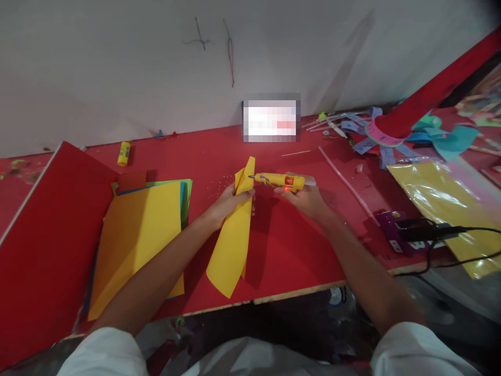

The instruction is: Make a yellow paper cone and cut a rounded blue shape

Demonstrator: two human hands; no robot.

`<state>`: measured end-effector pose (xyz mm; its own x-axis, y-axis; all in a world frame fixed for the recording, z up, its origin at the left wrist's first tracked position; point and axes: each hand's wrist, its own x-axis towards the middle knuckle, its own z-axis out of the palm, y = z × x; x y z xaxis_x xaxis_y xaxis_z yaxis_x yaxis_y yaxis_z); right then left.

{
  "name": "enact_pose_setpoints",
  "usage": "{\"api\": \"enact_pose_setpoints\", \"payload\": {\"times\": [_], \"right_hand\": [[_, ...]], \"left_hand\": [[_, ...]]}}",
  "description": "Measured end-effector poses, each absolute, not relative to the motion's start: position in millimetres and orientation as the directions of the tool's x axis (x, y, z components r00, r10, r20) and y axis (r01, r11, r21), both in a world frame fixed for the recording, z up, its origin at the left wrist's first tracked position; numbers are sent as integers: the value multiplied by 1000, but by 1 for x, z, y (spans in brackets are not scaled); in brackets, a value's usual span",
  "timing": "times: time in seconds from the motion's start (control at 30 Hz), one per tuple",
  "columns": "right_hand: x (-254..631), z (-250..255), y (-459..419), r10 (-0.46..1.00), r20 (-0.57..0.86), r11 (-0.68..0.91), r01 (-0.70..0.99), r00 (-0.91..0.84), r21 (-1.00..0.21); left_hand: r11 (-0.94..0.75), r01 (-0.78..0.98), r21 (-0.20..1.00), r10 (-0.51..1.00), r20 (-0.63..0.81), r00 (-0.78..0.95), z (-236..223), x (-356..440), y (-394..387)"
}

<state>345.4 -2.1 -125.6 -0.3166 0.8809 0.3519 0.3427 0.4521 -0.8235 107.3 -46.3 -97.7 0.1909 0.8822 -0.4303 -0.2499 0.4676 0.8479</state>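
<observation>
To the left on our red desk [289, 250], yellow paper [144, 224] tops a stack of coloured sheets. Right of it, our left hand [229, 202] closes around 1 folded yellow sheet [231, 245], held above the desk. Our right hand [307, 196] grips 1 yellow glue gun [279, 180], its nozzle at the folded sheet's upper part. Farther right lies 1 clear stick [347, 184].

This looks like a craft workspace: a red counter [289, 250] against a plain wall [117, 62] carries coloured paper [144, 224], a glue stick [123, 154], clear sticks [346, 183] and paper cutouts [456, 142].
</observation>
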Motion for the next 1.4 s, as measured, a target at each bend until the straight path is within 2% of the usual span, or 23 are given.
{"api": "enact_pose_setpoints", "payload": {"times": [0.23,0.57,1.07,1.2,1.4], "right_hand": [[346,-125,-4,873,340,458,352,-349,-817],[342,-116,-5,805,400,539,259,-438,-801],[344,-118,-6,869,376,469,299,-321,-831],[345,-118,-5,855,419,499,266,-307,-824],[345,-118,-7,869,396,471,245,-297,-848]], "left_hand": [[472,-250,845,879,-433,198,-97,107,-48],[476,-233,848,876,-433,214,-98,107,-47],[474,-248,845,878,-435,198,-96,108,-49],[468,-252,847,882,-431,192,-95,108,-49],[481,-239,843,875,-446,188,-96,107,-48]]}}
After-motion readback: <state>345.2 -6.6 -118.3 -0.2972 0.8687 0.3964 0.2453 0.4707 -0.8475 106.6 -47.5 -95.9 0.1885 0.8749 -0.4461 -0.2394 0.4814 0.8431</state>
